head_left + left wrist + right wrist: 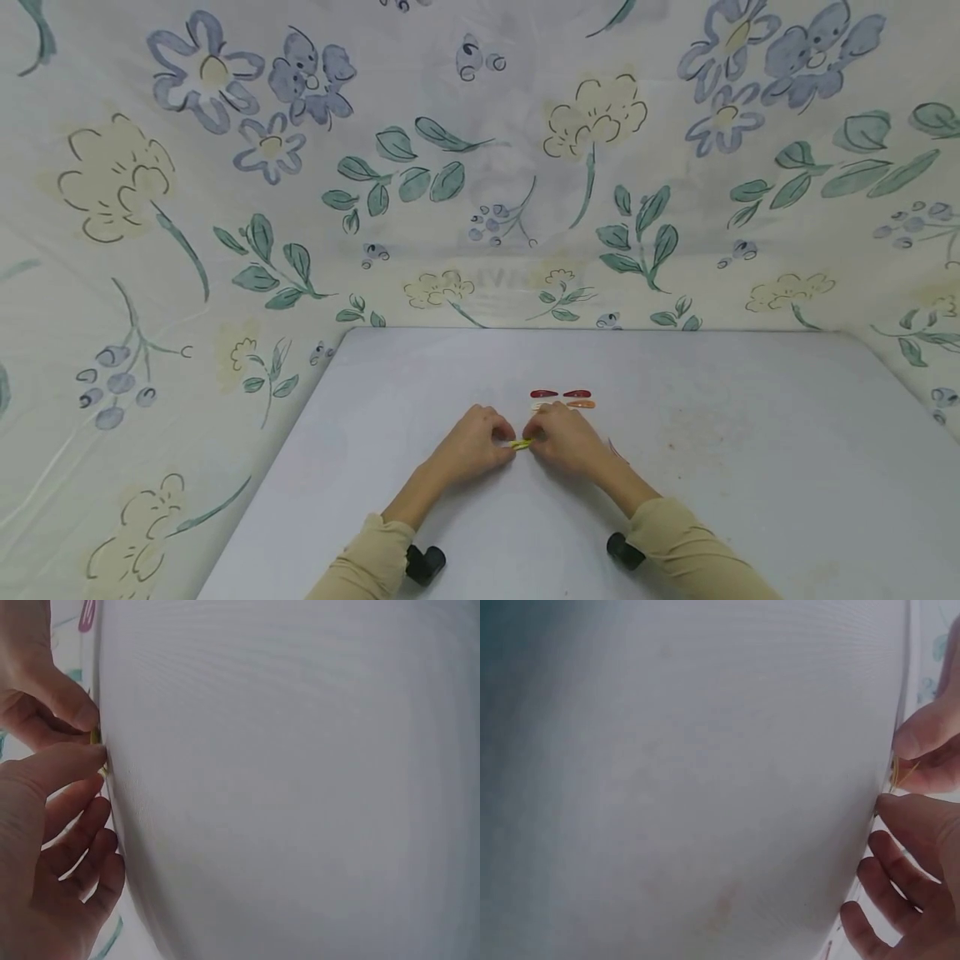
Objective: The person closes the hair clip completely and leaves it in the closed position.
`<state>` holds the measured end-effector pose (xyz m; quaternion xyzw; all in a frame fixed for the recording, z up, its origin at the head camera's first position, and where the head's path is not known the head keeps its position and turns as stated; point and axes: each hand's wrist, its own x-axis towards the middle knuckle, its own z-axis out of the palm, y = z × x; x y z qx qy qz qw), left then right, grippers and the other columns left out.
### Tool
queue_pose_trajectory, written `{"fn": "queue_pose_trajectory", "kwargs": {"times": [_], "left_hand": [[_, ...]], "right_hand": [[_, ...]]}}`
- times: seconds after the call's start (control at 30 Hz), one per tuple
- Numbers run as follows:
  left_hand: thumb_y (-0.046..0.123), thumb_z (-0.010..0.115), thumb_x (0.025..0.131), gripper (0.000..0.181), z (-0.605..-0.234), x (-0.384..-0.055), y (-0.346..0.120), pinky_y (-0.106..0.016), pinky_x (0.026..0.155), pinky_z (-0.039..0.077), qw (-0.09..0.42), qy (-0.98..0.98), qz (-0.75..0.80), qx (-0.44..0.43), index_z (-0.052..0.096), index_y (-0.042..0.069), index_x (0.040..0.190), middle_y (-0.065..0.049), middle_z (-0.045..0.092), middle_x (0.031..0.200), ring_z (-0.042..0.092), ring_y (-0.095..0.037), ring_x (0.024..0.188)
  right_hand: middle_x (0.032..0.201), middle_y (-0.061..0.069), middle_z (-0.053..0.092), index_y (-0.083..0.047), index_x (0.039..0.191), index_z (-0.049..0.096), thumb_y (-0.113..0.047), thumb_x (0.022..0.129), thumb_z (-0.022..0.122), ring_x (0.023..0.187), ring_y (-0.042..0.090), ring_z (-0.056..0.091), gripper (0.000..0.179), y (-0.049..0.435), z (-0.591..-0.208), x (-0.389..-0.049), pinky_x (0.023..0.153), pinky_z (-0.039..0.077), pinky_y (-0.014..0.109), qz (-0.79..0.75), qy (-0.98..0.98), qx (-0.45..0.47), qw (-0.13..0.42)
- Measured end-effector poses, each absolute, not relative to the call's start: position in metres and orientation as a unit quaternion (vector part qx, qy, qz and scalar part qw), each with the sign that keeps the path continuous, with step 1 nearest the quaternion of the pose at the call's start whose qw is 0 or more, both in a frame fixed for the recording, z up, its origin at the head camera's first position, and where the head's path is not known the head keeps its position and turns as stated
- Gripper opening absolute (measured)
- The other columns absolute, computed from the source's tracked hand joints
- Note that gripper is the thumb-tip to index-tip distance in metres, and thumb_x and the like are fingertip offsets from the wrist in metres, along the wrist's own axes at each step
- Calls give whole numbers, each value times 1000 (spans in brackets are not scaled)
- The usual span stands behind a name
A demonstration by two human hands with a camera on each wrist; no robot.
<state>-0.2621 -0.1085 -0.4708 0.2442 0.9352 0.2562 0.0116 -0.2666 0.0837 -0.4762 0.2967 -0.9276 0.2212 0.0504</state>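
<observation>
A yellow snap hair clip (pixel 520 445) bridges the gap between the two hands, low over the white tabletop. My left hand (pixel 478 442) pinches its left end between thumb and fingers. At the other end, the thumb and forefinger of my right hand (pixel 564 439) pinch it. In the right wrist view the yellow clip (pixel 894 776) looks spread, with a thin strip standing away from its frame. The right hand's other fingers (pixel 885 881) are bent loosely near the table. Fingertips hide both ends of the clip.
Beyond the right hand lie two red clips (pixel 543 394) (pixel 577 394), an orange clip (pixel 581 404) and a pale clip (pixel 537 407) partly covered by that hand. A pink clip (pixel 617 451) shows beside the right wrist. Flowered cloth (pixel 495 167) surrounds the white table (pixel 750 467).
</observation>
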Motion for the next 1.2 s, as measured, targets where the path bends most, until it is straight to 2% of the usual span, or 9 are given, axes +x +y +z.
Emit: {"fn": "queue_pose_trajectory", "kwargs": {"times": [0.67, 0.93, 1.2], "left_hand": [[11, 76, 78, 8, -467, -266, -106, -26, 69, 41, 2, 939, 241, 247, 76, 10, 86, 4, 66, 76, 47, -11, 76], [10, 75, 79, 7, -465, -265, -107, -29, 72, 44, 4, 934, 254, 250, 76, 10, 86, 3, 68, 78, 52, -12, 78], [11, 73, 79, 7, -465, -267, -109, -29, 71, 44, -15, 932, 245, 265, 76, 11, 85, 4, 68, 76, 52, -11, 76]], "right_hand": [[89, 1, 67, -10, 88, 76, -7, 82, 76, 91, 22, 61, 6, 85, -476, -267, 79, 51, 40, 239, -926, 289, 34], [90, 1, 68, -10, 90, 76, -8, 83, 75, 93, 22, 61, 7, 84, -474, -267, 81, 51, 40, 239, -929, 282, 23], [90, 1, 70, -10, 91, 75, -10, 85, 74, 92, 21, 61, 6, 83, -472, -266, 81, 52, 39, 231, -932, 277, 27]]}}
